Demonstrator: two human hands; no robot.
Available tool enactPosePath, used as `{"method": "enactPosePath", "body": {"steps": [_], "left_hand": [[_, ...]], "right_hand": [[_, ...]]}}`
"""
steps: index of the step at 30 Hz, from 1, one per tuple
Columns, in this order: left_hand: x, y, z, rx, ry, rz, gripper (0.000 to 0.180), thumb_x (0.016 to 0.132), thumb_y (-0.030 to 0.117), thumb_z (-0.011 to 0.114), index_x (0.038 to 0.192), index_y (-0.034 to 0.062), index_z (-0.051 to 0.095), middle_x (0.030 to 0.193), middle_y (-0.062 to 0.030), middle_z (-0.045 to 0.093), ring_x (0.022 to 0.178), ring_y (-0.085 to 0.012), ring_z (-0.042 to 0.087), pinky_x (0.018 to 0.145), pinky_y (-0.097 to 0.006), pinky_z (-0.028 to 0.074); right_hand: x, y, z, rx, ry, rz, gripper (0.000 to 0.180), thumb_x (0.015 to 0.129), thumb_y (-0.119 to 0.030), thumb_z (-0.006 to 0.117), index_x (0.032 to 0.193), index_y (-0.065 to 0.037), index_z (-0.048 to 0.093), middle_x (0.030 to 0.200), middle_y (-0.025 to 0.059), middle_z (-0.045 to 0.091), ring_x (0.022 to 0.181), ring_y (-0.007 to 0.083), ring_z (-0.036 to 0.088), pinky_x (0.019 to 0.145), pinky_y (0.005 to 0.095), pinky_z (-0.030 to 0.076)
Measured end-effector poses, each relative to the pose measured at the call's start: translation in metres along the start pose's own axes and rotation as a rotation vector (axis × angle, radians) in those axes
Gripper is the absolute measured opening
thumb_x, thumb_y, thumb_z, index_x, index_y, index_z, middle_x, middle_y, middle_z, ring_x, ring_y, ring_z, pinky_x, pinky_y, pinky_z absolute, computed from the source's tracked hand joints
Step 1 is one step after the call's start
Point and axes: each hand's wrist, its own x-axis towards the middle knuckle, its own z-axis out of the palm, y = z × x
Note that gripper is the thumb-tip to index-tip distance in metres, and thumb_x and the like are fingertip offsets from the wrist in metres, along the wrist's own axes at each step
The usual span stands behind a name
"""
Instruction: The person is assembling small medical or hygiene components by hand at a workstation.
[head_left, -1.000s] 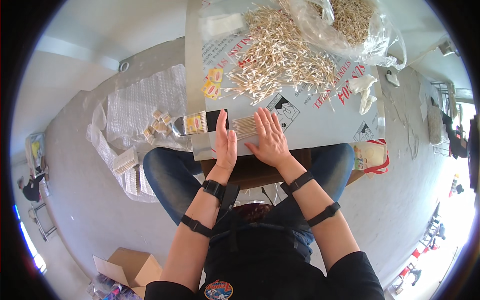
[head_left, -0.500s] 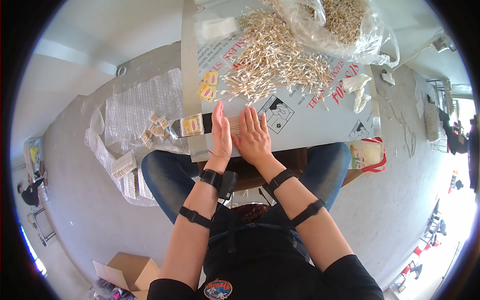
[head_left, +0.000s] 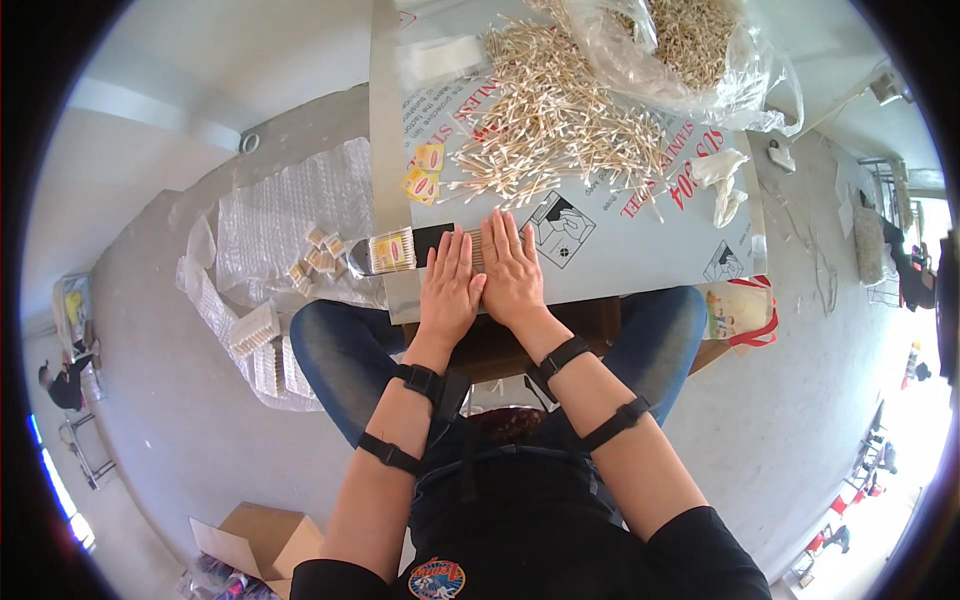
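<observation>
Both hands have slid a little leftward along the near edge of the grey sheet-metal table top (head_left: 640, 250) since half a second ago, and the right palm now lies flatter beside the left. The left hand (head_left: 450, 290) and the right hand (head_left: 515, 275) lie side by side, touching at the thumbs, fingers stretched out straight and together, gripping nothing, pressing down on something I mostly cannot see. Poking out from under the left hand's fingertips is a small clear packet of pale cotton swabs with a yellow label (head_left: 388, 252), sitting on a black strip right at the table's left edge.

Beyond the fingertips spreads the loose heap of wooden-stemmed cotton swabs (head_left: 560, 120), and behind that a clear plastic bag stuffed with more swabs (head_left: 690, 45). Two small yellow label stickers (head_left: 425, 172) lie to the left of the heap.

That packet sits close to the table's left edge; a sideways shove from the flat palms could push it off onto the crumpled bubble wrap on the floor (head_left: 290, 215), where other small packets already lie. Flat pressure could also bend the stems.
</observation>
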Motion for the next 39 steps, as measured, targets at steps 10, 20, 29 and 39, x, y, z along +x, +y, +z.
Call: {"method": "enactPosePath", "body": {"steps": [10,20,29,39], "left_hand": [[-0.003,0.0,0.0,0.07,-0.035,0.012,0.059,0.101,0.038,0.042,0.147,0.0028,0.037,0.156,-0.0171,0.03,0.144,-0.0347,0.028,0.117,-0.05,0.022],[-0.011,0.003,-0.001,0.021,0.052,-0.011,0.052,0.098,0.027,0.049,0.143,0.0012,0.042,0.15,-0.021,0.036,0.139,-0.0356,0.035,0.114,-0.049,0.028],[0.014,-0.007,-0.003,-0.203,0.283,-0.211,0.028,0.079,-0.003,0.067,0.106,0.0025,0.059,0.094,-0.0132,0.064,0.089,-0.0317,0.062,0.079,-0.042,0.049],[0.028,-0.009,-0.011,-0.277,0.047,-0.432,0.025,0.079,0.0,0.07,0.102,0.0012,0.059,0.085,-0.0137,0.064,0.079,-0.0328,0.063,0.07,-0.042,0.05]], "right_hand": [[-0.007,0.009,0.002,0.042,0.04,-0.055,0.067,0.092,-0.029,0.05,0.149,0.001,0.031,0.157,0.0179,0.027,0.148,0.0311,0.023,0.12,0.0504,0.015],[-0.007,0.008,0.003,0.05,0.129,-0.046,0.067,0.09,-0.032,0.058,0.145,0.002,0.039,0.153,0.0169,0.036,0.144,0.0298,0.031,0.119,0.0504,0.019],[-0.004,0.005,-0.001,0.07,0.145,-0.044,0.067,0.089,-0.034,0.061,0.144,0.001,0.041,0.151,0.0159,0.04,0.143,0.0294,0.033,0.118,0.0499,0.021],[-0.006,0.006,-0.003,0.079,0.11,-0.044,0.069,0.092,-0.035,0.059,0.146,0.001,0.037,0.153,0.0164,0.036,0.144,0.0304,0.03,0.119,0.0497,0.019]]}}
